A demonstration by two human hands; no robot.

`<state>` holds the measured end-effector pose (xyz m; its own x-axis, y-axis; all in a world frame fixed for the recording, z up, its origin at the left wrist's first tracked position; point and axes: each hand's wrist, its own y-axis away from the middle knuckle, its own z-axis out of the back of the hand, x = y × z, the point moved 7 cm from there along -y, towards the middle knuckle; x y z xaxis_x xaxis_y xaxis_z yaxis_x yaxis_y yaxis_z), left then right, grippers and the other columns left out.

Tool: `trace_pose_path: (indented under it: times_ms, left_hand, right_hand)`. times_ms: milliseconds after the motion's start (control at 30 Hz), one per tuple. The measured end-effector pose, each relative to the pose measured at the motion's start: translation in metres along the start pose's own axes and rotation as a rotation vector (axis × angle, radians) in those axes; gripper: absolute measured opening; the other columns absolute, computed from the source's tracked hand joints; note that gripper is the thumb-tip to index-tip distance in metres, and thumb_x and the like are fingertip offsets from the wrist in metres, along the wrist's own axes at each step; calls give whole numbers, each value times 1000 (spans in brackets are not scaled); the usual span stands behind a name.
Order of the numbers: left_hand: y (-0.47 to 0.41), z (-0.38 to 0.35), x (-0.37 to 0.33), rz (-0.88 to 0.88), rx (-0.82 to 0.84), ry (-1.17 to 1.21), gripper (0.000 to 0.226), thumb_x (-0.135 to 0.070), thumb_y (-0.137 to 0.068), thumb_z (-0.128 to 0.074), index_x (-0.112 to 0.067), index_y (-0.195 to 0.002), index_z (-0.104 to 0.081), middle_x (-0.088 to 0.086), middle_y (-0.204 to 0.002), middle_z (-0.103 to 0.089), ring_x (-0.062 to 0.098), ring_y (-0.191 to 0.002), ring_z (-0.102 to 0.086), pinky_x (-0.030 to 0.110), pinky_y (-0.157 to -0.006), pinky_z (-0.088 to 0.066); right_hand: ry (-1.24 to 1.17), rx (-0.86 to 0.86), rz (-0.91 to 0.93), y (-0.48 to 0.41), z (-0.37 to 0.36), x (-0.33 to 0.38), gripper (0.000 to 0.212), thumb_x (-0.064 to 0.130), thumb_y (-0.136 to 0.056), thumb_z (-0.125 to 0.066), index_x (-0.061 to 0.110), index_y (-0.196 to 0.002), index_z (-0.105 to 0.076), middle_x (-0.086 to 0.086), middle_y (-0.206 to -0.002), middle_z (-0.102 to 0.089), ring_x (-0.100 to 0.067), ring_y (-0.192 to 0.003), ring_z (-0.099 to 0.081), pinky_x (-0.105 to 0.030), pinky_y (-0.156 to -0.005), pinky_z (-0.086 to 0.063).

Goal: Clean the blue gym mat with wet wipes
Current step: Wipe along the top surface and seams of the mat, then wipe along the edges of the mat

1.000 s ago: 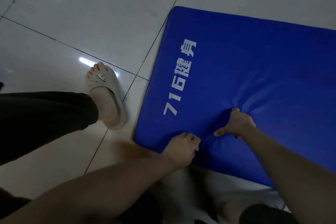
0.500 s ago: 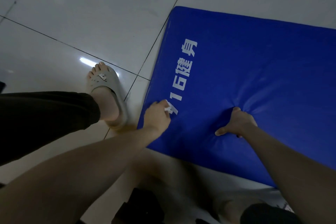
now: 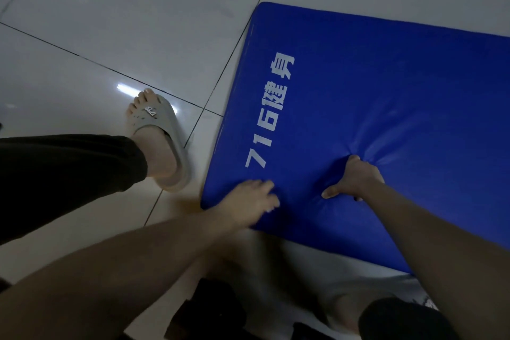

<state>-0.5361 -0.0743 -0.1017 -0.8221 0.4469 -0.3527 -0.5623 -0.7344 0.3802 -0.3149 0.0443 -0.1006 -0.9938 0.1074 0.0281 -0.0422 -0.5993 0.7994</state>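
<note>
Blue mat [image 3: 386, 91]: left hand [image 3: 248, 201] back from print [image 3: 269, 110] to near corner, grip unclear; right hand [image 3: 356, 179] fisted, pressing.

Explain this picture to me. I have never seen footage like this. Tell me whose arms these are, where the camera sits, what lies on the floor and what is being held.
There is no machine here. The arms belong to a person, and the single camera is worn on that person's head, looking forward and down.

A blue gym mat with white print lies on a pale tiled floor. The left hand rests near the mat's near corner with its fingers stretched out. It is blurred, so I cannot make out a wipe under it. The right hand has its fingers curled and pushes a dent into the mat.

To the left, a foot in a grey slipper stands on the floor below a black trouser leg.
</note>
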Motion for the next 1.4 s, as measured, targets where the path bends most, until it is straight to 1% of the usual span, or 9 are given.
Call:
trace_pose_path:
  times_ms: [267, 367, 567, 667, 867, 1000, 1100, 1233, 1400]
  left_hand:
    - [30, 47, 96, 776, -361, 339, 19, -11, -94, -61, -15, -111, -68, 8, -108, -59, 19, -87, -57, 29, -78, -50]
    - [16, 27, 40, 690, -279, 408, 16, -19, -97, -59, -19, -112, -65, 3, -107, -58, 18, -91, -59, 34, -85, -55]
    - [-8, -25, -54, 120, 232, 181, 32, -21, -102, -50, -22, -133, -54, 5, -125, -47, 24, -106, -55, 41, -90, -51]
    - [3, -20, -37, -35, 202, 1, 30, -20, -102, -51, -21, -131, -58, 7, -128, -44, 26, -111, -52, 43, -93, -49]
    - [23, 20, 59, 353, 75, -122, 27, -26, -97, -60, -21, -124, -59, 6, -121, -53, 23, -105, -59, 39, -93, -53]
    - [23, 36, 74, 696, 16, 222, 13, -26, -92, -62, -15, -99, -62, 6, -103, -66, 22, -89, -65, 39, -84, -60]
    - [21, 39, 89, 918, 49, 727, 23, -21, -97, -61, -9, -77, -63, 8, -74, -70, 28, -73, -72, 36, -70, -62]
    - [35, 45, 104, 1024, 151, 1172, 11, 0, -92, -60, 1, -101, -67, 16, -74, -76, 31, -73, -75, 40, -74, -64]
    - [46, 34, 133, 1125, 32, 1251, 16, -5, -94, -53, 5, -105, -60, 21, -70, -73, 34, -65, -75, 39, -62, -63]
  right_hand:
    - [-8, 11, 1, 0, 0, 0, 124, 60, -46, -95, 6, -138, -32, -11, -111, -64, -34, -97, -68, -43, -82, -60]
    - [-14, 19, -7, 1, 0, 0, 124, 59, -45, -96, 7, -138, -32, -12, -116, -62, -34, -99, -68, -44, -83, -59]
    - [-10, 9, 6, 1, 2, 0, 126, 61, -45, -95, 7, -139, -31, -11, -115, -62, -33, -99, -67, -44, -82, -60]
    - [-12, 1, 9, 1, 2, 0, 123, 61, -45, -95, 8, -137, -34, -11, -114, -62, -33, -97, -68, -44, -81, -60]
    - [-35, 8, -3, 6, 2, -2, 121, 55, -53, -95, 6, -141, -29, -14, -118, -61, -34, -102, -66, -44, -84, -59]
    - [65, -1, -4, 30, 5, 21, 95, 42, -75, -84, 6, -144, -30, -15, -131, -52, -30, -110, -60, -41, -86, -57]
    - [18, -55, 321, 52, -6, 94, 60, 37, -83, -75, 11, -128, -44, -7, -112, -60, -25, -97, -61, -38, -80, -56]
    - [-119, 59, 634, 82, -52, 182, 62, 39, -83, -77, 17, -133, -46, -5, -115, -58, -22, -99, -58, -38, -82, -53]
    - [-117, -101, 505, 74, -77, 205, 38, 41, -94, -64, 18, -121, -52, -6, -115, -55, -24, -100, -60, -37, -83, -53]
